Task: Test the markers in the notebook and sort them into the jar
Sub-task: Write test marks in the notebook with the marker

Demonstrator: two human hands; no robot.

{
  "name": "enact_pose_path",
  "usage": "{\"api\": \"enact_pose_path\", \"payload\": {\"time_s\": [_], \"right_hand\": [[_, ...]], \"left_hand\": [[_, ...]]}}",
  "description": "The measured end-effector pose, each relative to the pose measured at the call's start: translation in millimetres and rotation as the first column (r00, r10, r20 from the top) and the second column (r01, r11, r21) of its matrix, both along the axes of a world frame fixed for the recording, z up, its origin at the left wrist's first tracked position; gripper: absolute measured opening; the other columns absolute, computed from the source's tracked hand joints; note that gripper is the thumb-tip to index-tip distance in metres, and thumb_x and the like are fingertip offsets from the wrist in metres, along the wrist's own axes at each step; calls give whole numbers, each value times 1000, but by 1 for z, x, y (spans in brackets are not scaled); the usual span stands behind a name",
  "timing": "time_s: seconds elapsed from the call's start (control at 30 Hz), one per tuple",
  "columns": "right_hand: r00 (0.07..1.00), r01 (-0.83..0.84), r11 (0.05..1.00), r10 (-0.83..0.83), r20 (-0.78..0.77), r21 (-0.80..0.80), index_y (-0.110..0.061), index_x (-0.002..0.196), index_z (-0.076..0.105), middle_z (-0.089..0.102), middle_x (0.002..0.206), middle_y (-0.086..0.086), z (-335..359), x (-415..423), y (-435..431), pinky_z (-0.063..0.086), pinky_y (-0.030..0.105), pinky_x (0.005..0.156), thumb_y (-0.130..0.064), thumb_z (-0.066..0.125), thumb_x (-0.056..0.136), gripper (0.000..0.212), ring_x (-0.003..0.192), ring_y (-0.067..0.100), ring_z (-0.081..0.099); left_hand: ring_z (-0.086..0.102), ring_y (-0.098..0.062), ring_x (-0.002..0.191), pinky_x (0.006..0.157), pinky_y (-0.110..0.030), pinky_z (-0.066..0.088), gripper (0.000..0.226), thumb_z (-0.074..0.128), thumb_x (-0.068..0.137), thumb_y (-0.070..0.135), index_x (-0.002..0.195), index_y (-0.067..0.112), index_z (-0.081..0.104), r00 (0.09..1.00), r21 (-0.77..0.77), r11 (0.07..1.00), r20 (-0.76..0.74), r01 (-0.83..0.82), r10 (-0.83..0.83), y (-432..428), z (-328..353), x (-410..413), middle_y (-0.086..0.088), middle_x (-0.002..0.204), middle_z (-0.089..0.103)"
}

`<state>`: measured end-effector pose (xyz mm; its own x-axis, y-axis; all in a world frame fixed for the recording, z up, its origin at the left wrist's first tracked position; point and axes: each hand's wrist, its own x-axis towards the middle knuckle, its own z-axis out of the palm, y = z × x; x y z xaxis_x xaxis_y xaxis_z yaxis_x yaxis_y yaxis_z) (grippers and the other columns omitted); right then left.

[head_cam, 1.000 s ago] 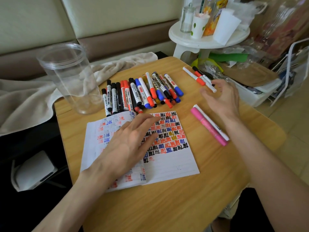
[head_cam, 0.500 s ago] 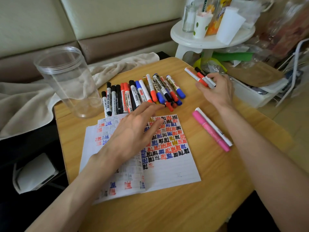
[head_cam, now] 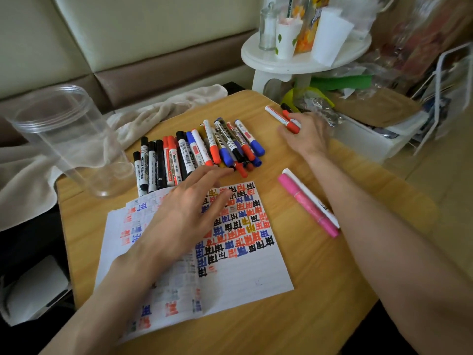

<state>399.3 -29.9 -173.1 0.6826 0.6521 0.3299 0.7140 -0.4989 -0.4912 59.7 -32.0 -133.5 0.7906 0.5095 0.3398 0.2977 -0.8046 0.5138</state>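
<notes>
Jar (head_cam: 69,139), upper left of frame: upright, no lid, no marker inside, so sorting has not begun. Notebook (head_cam: 238,267), centre: page dense with red, blue, black and yellow test marks, lower part blank. Row of markers (head_cam: 199,152) lies just above it, capped. Pink marker (head_cam: 307,206) lies right of the page.

Left hand (head_cam: 184,216) rests on the notebook, fingers spread, holding nothing. Right hand (head_cam: 309,137), upper right, lies on a red-capped marker (head_cam: 279,118); blur hides whether the fingers have closed on it.

Judgement: testing looks well on; all the jar sorting remains.
</notes>
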Motion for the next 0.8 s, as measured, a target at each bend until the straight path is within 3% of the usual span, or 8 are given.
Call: {"api": "enact_pose_path", "payload": {"time_s": [0.1, 0.2, 0.33, 0.63, 0.8], "right_hand": [[999, 3, 1000, -2, 42, -6, -30, 126, 74, 70, 123, 7, 2, -3, 2, 46, 36, 91, -43, 73, 92, 36, 116, 31, 60], [1000, -30, 1000, 30, 4, 2, -31, 122, 75, 64, 124, 10, 6, -7, 4, 48, 34, 90, -31, 73, 94, 28, 118, 30, 58], [994, -101, 994, 99, -48, -40, -34, 116, 76, 66, 123, 5, 13, -15, 5, 51, 29, 84, -32, 79, 88, 29, 115, 25, 63], [942, -291, 956, 281, -185, -33, -32, 119, 75, 65, 132, 2, 21, -44, 0, 49, 34, 96, -33, 81, 89, 30, 121, 19, 60], [928, -320, 947, 322, -189, 39, -19, 128, 72, 71, 127, 1, 21, -51, -5, 53, 33, 95, -25, 68, 100, 28, 106, 9, 60]], "left_hand": [[58, -3, 118, 93, -39, 55, 41, 51, 105, 38, 145, 27, 51, 1000, 16, 1000, -11, -11, 11, 2, -2, -1, 13, 133, 54], [59, -2, 117, 92, -38, 55, 41, 51, 105, 38, 144, 27, 51, 1000, 18, 1000, -14, -14, 15, 3, -2, -3, 15, 133, 53], [59, -1, 116, 92, -36, 56, 40, 52, 104, 38, 143, 27, 52, 1000, 27, 999, -9, -23, 23, 1, -2, -6, 17, 135, 53], [60, -4, 115, 91, -38, 56, 41, 51, 105, 39, 144, 25, 52, 1000, 36, 999, -9, -26, 27, 0, 1, -18, 13, 133, 54], [67, -11, 95, 85, -40, 56, 43, 47, 105, 45, 144, 27, 52, 999, 22, 999, -5, -34, 34, 1, 4, -25, 14, 132, 54]]}}
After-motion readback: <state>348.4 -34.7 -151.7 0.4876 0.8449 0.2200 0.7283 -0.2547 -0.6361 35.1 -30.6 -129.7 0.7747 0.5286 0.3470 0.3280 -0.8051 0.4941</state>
